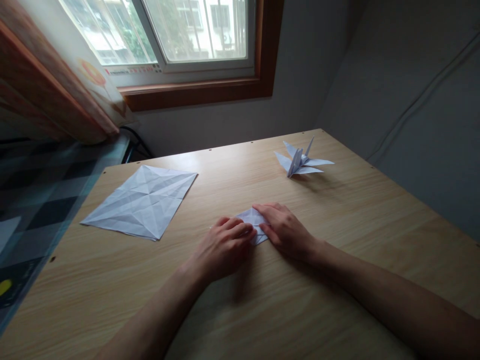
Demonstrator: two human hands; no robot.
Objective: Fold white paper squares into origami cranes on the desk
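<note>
A small piece of folded white paper lies on the wooden table between my two hands. My left hand rests on its left and near side, with the fingers curled and closed on the paper's edge. From the right, my right hand reaches over the paper, its thumb and fingers apart and pressing on the right edge. Parts of the paper are covered by my fingers. Behind my right hand stands a white origami crane with pointed flaps. A creased, unfolded square sheet of white paper lies flat on the left.
The wooden table has its far edge near the wall below the window. A checked cloth covers a surface to the left, under an orange and white curtain. A cable runs along the right wall.
</note>
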